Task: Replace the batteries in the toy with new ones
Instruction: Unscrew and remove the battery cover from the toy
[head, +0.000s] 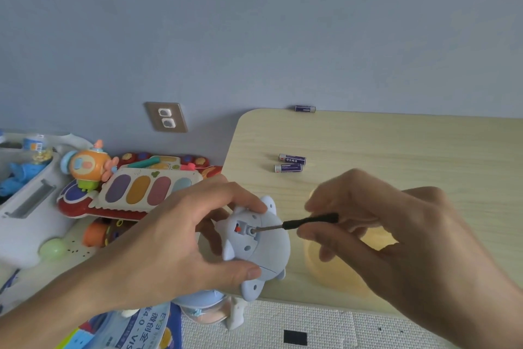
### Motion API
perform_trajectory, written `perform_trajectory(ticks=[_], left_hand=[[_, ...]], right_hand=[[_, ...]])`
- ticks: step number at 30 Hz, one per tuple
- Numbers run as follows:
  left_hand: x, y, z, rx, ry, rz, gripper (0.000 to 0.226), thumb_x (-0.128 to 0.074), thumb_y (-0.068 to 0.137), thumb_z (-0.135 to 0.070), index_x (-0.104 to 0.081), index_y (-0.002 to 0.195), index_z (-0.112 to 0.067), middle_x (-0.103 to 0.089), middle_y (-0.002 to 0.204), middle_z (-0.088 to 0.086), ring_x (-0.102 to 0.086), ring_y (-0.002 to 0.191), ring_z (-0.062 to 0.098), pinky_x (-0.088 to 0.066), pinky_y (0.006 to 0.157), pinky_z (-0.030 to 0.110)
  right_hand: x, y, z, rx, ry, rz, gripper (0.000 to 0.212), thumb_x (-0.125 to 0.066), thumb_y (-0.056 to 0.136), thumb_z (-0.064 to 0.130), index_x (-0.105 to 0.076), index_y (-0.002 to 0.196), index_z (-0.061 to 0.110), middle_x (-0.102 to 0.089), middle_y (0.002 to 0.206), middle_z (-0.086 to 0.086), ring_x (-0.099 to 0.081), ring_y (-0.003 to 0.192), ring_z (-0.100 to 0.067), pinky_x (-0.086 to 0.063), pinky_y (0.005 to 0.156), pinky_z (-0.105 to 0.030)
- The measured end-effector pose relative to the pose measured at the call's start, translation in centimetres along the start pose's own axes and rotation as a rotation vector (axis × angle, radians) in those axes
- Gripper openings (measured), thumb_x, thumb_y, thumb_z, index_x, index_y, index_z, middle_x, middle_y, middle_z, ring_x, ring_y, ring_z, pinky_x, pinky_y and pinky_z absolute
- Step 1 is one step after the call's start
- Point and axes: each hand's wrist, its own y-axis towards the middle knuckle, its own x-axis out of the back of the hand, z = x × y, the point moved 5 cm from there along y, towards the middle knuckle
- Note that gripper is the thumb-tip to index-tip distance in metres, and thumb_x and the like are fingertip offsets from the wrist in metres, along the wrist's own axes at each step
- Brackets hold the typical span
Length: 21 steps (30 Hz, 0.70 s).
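Note:
My left hand (181, 238) grips a pale blue animal-shaped toy (268, 252) over the table's near left edge, underside turned up. My right hand (376, 224) holds a small black-handled screwdriver (308, 220). Its metal tip sits in a screw hole beside a small opening with a red part in the toy's underside. Two purple batteries (291, 163) lie side by side on the light wooden table (396, 150) beyond the hands. A third purple battery (305, 108) rests at the table's far edge against the wall.
A yellow round object (334, 266) lies on the table under my right hand. Left of the table sit colourful toys (135, 184), a white bin (28, 196) and a green ball (52, 249). A wall socket (166, 117) is behind them. A textured mat (283, 326) lies below.

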Motion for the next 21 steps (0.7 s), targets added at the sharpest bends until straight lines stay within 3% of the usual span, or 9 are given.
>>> perform_trajectory(ticks=[3, 5, 8, 11, 15, 19, 21], left_hand=[[-0.2, 0.1, 0.1, -0.019, 0.014, -0.008, 0.062, -0.097, 0.066, -0.042, -0.066, 0.119, -0.050, -0.066, 0.120, -0.019, -0.073, 0.108, 0.016, -0.063, 0.088, 0.040], [-0.3, 0.3, 0.1, -0.028, 0.017, -0.023, 0.062, -0.097, 0.066, -0.042, -0.066, 0.120, -0.049, -0.067, 0.121, -0.017, -0.072, 0.109, 0.016, -0.062, 0.090, 0.041], [-0.1, 0.5, 0.4, -0.022, 0.004, -0.045, 0.061, -0.098, 0.066, -0.041, -0.067, 0.118, -0.049, -0.068, 0.120, -0.019, -0.074, 0.106, 0.016, -0.063, 0.086, 0.041], [0.0, 0.7, 0.6, -0.017, -0.010, -0.048, 0.061, -0.097, 0.065, -0.042, -0.066, 0.117, -0.050, -0.069, 0.120, -0.020, -0.076, 0.105, 0.016, -0.064, 0.085, 0.041], [0.0, 0.7, 0.5, -0.039, 0.022, -0.052, 0.060, -0.093, 0.064, -0.053, -0.066, 0.117, -0.052, -0.067, 0.123, -0.021, -0.073, 0.108, 0.012, -0.063, 0.088, 0.035], [-0.3, 0.9, 0.0, -0.069, 0.055, -0.050, 0.058, -0.095, 0.066, -0.051, -0.066, 0.117, -0.051, -0.064, 0.125, -0.021, -0.070, 0.110, 0.010, -0.059, 0.086, 0.026], [-0.3, 1.0, -0.1, -0.079, 0.065, -0.061, 0.058, -0.095, 0.066, -0.050, -0.066, 0.116, -0.051, -0.064, 0.124, -0.020, -0.070, 0.109, 0.009, -0.058, 0.085, 0.024]], right_hand=[[0.2, 0.1, 0.3, -0.022, 0.066, -0.093, 0.028, -0.070, 0.088, 0.050, -0.067, 0.073, 0.026, -0.067, 0.053, 0.004, -0.062, 0.042, -0.011, -0.047, 0.041, -0.018], [-0.4, 0.0, -0.7, -0.074, 0.078, -0.150, 0.028, -0.071, 0.088, 0.051, -0.067, 0.077, 0.026, -0.065, 0.052, 0.005, -0.059, 0.040, -0.010, -0.046, 0.042, -0.017], [-0.8, 0.0, -1.3, -0.155, 0.182, -0.157, 0.023, -0.074, 0.088, 0.050, -0.064, 0.085, 0.029, -0.069, 0.059, 0.008, -0.065, 0.044, -0.010, -0.051, 0.046, -0.020], [-0.8, -0.1, -1.6, -0.146, 0.212, -0.066, 0.006, -0.069, 0.093, 0.037, -0.069, 0.096, 0.031, -0.076, 0.077, 0.012, -0.076, 0.063, -0.010, -0.058, 0.055, -0.024], [-0.1, -0.3, -1.6, -0.128, 0.146, 0.033, 0.023, -0.059, 0.098, 0.014, -0.072, 0.106, 0.031, -0.079, 0.089, 0.015, -0.077, 0.072, -0.003, -0.059, 0.052, -0.027], [0.7, 0.0, -2.3, -0.173, 0.151, 0.003, 0.017, -0.065, 0.102, 0.021, -0.078, 0.098, 0.031, -0.079, 0.081, 0.010, -0.074, 0.062, -0.009, -0.058, 0.048, -0.028], [0.9, 0.1, -2.5, -0.205, 0.190, -0.014, 0.017, -0.063, 0.094, 0.034, -0.080, 0.096, 0.035, -0.077, 0.071, 0.006, -0.070, 0.055, -0.015, -0.055, 0.046, -0.027]])
